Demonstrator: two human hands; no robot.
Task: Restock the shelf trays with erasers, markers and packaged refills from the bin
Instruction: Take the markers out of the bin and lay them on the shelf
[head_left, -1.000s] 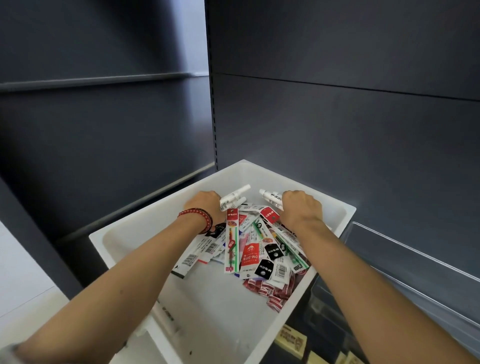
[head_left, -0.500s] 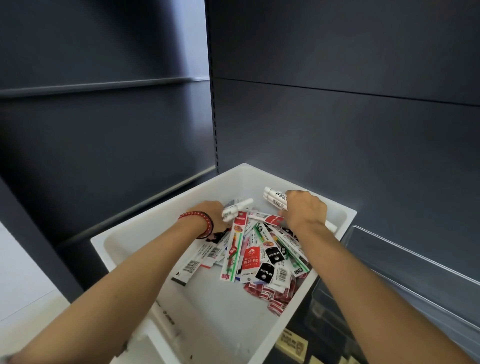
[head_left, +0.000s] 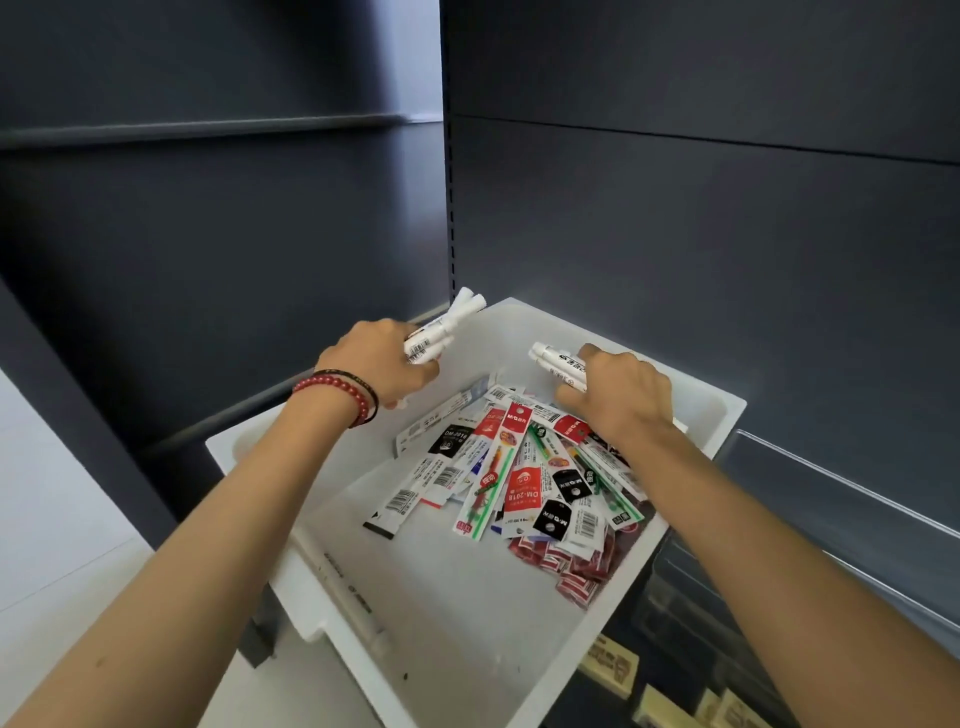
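Observation:
A white plastic bin (head_left: 270, 452) stands in front of me, holding a heap of packaged refills (head_left: 524, 478) and small red eraser packs (head_left: 576, 566). My left hand (head_left: 379, 364), with a red bead bracelet at the wrist, grips a bundle of white markers (head_left: 441, 327) above the bin's far left rim, their caps pointing up and right. My right hand (head_left: 618, 395) grips another bundle of white markers (head_left: 558, 364) just over the refill heap, caps pointing left.
Dark grey shelving panels (head_left: 675, 234) rise behind the bin. A clear plastic shelf tray (head_left: 841, 499) runs along the right. Boxed erasers (head_left: 613, 667) sit in a tray at the lower right. Pale floor (head_left: 57, 519) shows at the left.
Both hands have risen from the heap with markers in them. My left hand moved up and left, to the bin's far left rim.

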